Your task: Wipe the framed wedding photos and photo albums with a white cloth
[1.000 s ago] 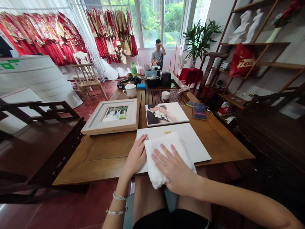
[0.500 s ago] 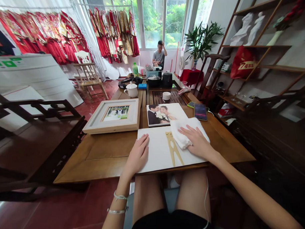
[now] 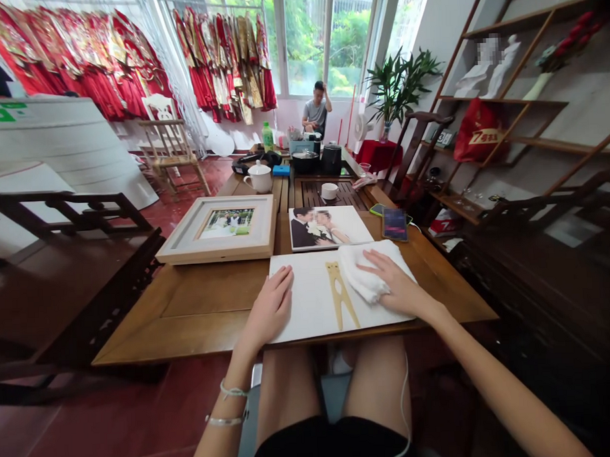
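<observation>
A white board (image 3: 312,305) with a wooden stand piece (image 3: 340,299) on its back lies face down at the near edge of the wooden table (image 3: 207,305). My left hand (image 3: 268,308) rests flat on the board's left edge, fingers stretched out. My right hand (image 3: 394,285) presses a folded white cloth (image 3: 364,273) onto the board's far right part, fingers spread over it.
Behind the board lie a photo print (image 3: 329,226), a framed photo (image 3: 219,228) and a phone (image 3: 395,223). Farther back stand a white teapot (image 3: 258,177), a cup (image 3: 329,190) and kettles. A person (image 3: 317,110) sits by the window. Dark chairs flank the table; shelves on the right.
My right hand slid the cloth from the board's near middle to its far right, uncovering the wooden stand piece. My left hand stayed on the left edge.
</observation>
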Available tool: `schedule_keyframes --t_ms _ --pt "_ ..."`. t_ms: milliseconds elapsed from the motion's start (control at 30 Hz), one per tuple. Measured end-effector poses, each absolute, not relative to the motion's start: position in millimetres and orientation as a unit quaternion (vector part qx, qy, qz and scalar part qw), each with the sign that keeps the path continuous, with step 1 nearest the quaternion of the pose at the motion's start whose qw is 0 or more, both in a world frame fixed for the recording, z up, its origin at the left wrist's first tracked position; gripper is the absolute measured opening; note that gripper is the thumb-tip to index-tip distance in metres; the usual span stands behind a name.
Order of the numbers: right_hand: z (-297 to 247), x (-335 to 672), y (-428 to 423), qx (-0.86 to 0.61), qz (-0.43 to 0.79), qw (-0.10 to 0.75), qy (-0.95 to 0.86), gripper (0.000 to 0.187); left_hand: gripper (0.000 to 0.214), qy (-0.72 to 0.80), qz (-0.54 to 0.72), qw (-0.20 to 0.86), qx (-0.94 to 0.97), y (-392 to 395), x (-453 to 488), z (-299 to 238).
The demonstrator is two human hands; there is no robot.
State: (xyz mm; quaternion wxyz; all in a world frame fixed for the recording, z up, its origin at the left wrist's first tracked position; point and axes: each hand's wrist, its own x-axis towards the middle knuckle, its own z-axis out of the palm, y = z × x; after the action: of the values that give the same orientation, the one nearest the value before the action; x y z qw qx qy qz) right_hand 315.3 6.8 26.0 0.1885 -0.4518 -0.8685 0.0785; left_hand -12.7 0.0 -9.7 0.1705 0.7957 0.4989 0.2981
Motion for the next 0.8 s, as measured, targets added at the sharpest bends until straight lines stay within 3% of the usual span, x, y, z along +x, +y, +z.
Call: schedule_keyframes --t_ms 200,567,800 --pt "29.3 300.6 51.5 -0.472 0.063 0.174 -0.862 0.077 0.046 0.497 0.301 0.172 0.795 -0.1 -13.0 -10.1" --pt "51.4 312.9 -49.1 -0.413 0.135 0.133 -0.891 0.083 0.045 0.496 0.301 0.166 0.798 0.0 -13.4 -10.9" --pt "38.9 305.5 -29.1 -0.456 0.09 0.093 -0.88 0.083 0.045 0.496 0.303 0.167 0.797 0.1 -13.0 -10.9"
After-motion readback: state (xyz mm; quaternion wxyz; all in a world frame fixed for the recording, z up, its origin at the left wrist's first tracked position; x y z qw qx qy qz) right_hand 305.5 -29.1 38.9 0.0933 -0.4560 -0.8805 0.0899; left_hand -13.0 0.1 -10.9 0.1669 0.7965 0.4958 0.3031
